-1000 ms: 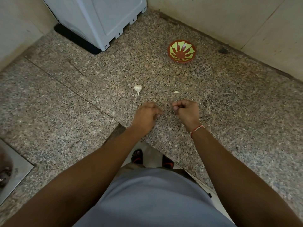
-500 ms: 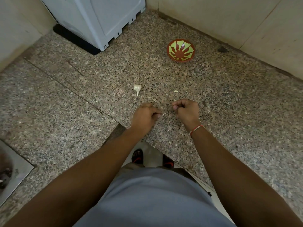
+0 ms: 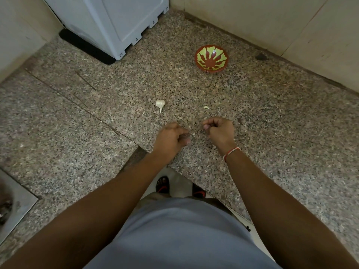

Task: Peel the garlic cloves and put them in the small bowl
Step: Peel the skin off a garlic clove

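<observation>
On the speckled granite counter my left hand (image 3: pixel 171 138) has its fingers curled round a garlic clove, of which only a pale tip shows at the fingertips. A little to its right, my right hand (image 3: pixel 219 131) holds thumb and forefinger pinched together, apparently on a scrap of garlic skin too small to see clearly. The two hands are a short gap apart. A white garlic bulb (image 3: pixel 160 104) lies just beyond my left hand. One loose clove (image 3: pixel 206 107) lies beyond my right hand. The small red bowl with a green pattern (image 3: pixel 211 58) stands farther back.
A white appliance (image 3: pixel 116 22) on a black mat fills the back left corner. Tiled walls (image 3: pixel 272 22) close the back and right. A steel sink edge (image 3: pixel 17 202) is at the lower left. The counter's front edge runs under my forearms.
Both hands have stayed in place with only small finger movements. The gap between them has stayed about the same. The bulb, loose clove and bowl have not moved.
</observation>
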